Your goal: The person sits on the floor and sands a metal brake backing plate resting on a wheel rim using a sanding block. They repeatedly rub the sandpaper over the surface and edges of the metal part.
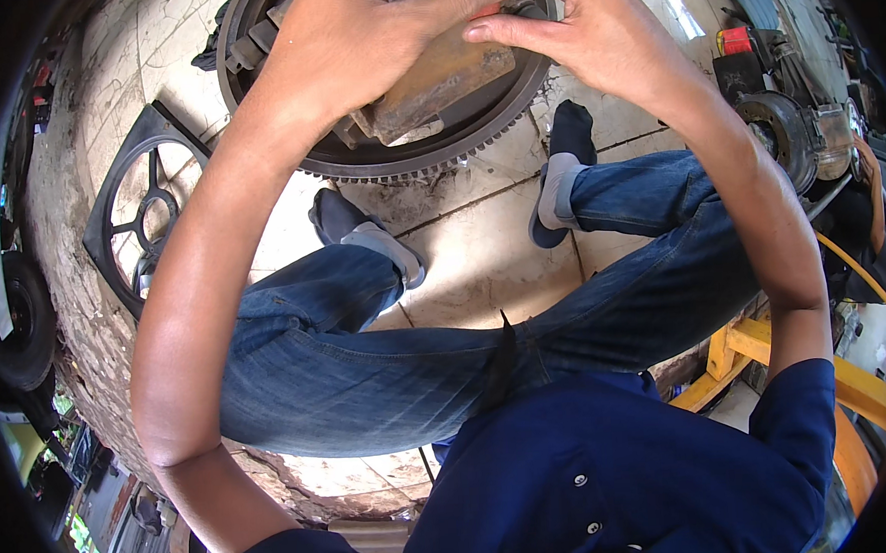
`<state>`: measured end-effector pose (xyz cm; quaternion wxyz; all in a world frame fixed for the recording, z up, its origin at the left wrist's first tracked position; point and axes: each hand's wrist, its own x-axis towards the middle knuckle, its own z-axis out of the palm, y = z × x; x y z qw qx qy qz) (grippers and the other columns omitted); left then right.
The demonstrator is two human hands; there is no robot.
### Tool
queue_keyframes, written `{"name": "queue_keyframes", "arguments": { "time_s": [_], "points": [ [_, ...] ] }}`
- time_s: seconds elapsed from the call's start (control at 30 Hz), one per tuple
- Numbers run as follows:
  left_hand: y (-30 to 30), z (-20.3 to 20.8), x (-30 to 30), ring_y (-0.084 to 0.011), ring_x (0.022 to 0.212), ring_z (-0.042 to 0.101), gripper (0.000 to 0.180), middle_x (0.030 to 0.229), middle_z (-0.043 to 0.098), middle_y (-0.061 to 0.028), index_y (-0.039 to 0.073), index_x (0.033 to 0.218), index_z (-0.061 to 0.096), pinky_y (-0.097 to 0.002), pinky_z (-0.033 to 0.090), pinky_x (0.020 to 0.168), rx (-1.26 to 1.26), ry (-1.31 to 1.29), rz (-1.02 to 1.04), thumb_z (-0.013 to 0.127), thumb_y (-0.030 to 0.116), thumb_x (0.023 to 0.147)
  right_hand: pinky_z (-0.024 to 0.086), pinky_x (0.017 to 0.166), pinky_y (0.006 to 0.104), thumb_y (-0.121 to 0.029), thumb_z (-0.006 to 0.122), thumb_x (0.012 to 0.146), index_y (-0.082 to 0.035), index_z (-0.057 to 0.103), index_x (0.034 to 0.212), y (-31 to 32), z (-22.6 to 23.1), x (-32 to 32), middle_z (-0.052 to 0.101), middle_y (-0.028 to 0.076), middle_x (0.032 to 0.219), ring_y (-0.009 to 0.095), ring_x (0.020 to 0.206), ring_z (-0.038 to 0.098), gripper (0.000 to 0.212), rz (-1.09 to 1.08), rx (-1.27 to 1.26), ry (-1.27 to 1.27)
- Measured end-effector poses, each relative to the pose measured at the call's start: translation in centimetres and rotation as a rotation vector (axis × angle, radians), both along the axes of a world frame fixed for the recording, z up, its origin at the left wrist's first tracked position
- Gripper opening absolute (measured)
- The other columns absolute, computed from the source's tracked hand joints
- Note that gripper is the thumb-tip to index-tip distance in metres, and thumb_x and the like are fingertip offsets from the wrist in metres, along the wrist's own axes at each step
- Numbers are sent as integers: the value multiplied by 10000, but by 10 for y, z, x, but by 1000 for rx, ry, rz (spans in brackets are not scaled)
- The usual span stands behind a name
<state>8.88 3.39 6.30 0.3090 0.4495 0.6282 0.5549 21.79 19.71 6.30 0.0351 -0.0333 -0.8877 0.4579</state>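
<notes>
At the top edge, my left hand (356, 46) and my right hand (595, 23) meet over a rusty metal block (443, 81). The block rests on a large round toothed metal wheel (407, 166), like a flywheel with a ring gear, on the floor. Both hands are curled, with their thumbs close together. A small orange-red bit (486, 12) shows between them; its kind is unclear. Several fingers of each hand are cut off by the frame or hidden, so what they grip cannot be made out.
A black fan shroud-like frame (97, 230) lies on the tiles at the left. Round dark machine parts (778, 131) and a red-topped item (736, 41) are at the right. Another person's arm (871, 189) shows there. A yellow metal frame (747, 341) stands beside my right elbow.
</notes>
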Motion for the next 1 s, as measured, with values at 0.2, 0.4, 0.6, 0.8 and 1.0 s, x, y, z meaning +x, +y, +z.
{"name": "queue_keyframes", "arguments": {
  "time_s": [0.2, 0.4, 0.6, 0.8, 1.0],
  "points": [
    [2, -6, -3, -135, 997, 642, 262, 1063, 658, -50, 4, 1149, 667, -296, 533, 904, 55, -16, -60, 734, 126, 927, 514, 887, 322, -145, 745, 907, 36, 609, 1253, 10, -24, 0, 712, 158, 1101, 167, 998, 651, 413, 61, -297, 31],
    [3, -5, -6, -109, 964, 635, 241, 1010, 667, -36, 4, 1133, 675, -270, 525, 877, -30, 76, -5, 732, 116, 928, 518, 858, 322, -157, 750, 905, 20, 623, 1236, 0, -4, 3, 719, 143, 1048, 166, 964, 656, 397, 12, -3, -9],
    [0, -1, -1, -120, 1001, 634, 247, 1036, 674, -42, 7, 1152, 663, -283, 520, 912, -11, -70, -33, 721, 106, 933, 520, 852, 321, -147, 735, 914, 26, 637, 1211, -7, 11, 0, 719, 144, 1051, 181, 956, 665, 357, -57, -23, -164],
    [2, -8, -6, -129, 1028, 636, 239, 1047, 680, -55, 8, 1133, 649, -284, 526, 918, 14, 12, -69, 726, 102, 928, 523, 875, 312, -134, 732, 915, 35, 613, 1242, 12, -16, 1, 710, 138, 1110, 177, 985, 659, 387, 95, -31, 80],
    [-1, 0, -4, -136, 1005, 643, 226, 1029, 685, -77, 17, 1097, 627, -279, 541, 881, -101, -132, 46, 734, 114, 924, 515, 914, 334, -151, 748, 902, 30, 584, 1276, -5, 8, 5, 700, 148, 1136, 197, 1030, 657, 447, 13, -55, -81]
  ]
}}
